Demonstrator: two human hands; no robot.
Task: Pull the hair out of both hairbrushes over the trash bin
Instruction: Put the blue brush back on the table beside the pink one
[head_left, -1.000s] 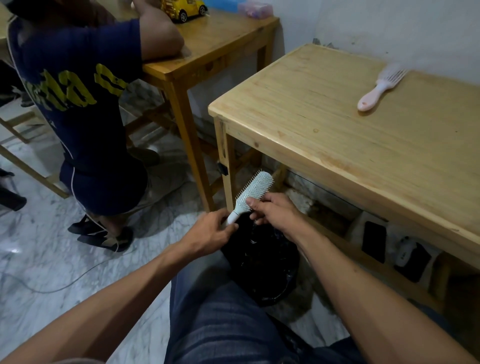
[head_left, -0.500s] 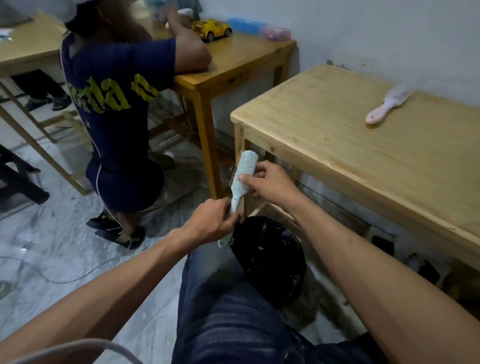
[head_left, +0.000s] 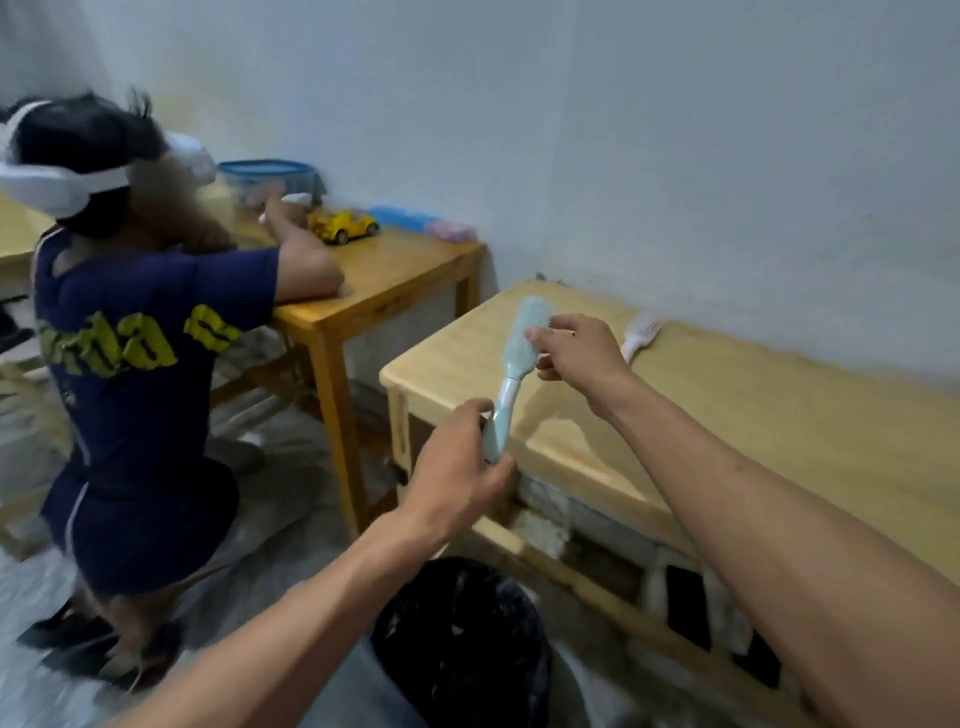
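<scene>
A pale blue hairbrush (head_left: 519, 353) stands nearly upright in the air in front of the wooden table's (head_left: 779, 415) left corner. My left hand (head_left: 462, 467) grips the bottom of its handle. My right hand (head_left: 576, 348) holds the brush head near the top with thumb and fingers. A pink and white hairbrush (head_left: 640, 335) lies on the table just behind my right hand, partly hidden by it. The trash bin (head_left: 462, 644), lined with a black bag, stands on the floor below my arms, well under the raised brush.
A person in a dark blue shirt (head_left: 135, 374) kneels at a second wooden table (head_left: 384, 280) on the left, wearing a white headset. A yellow toy car (head_left: 344, 224) and plastic boxes sit on that table. Dark objects lie under my table.
Both hands have lifted the blue hairbrush from just above the bin up to table-top height, and my head has tilted upward. My right hand has slid toward the brush head's top.
</scene>
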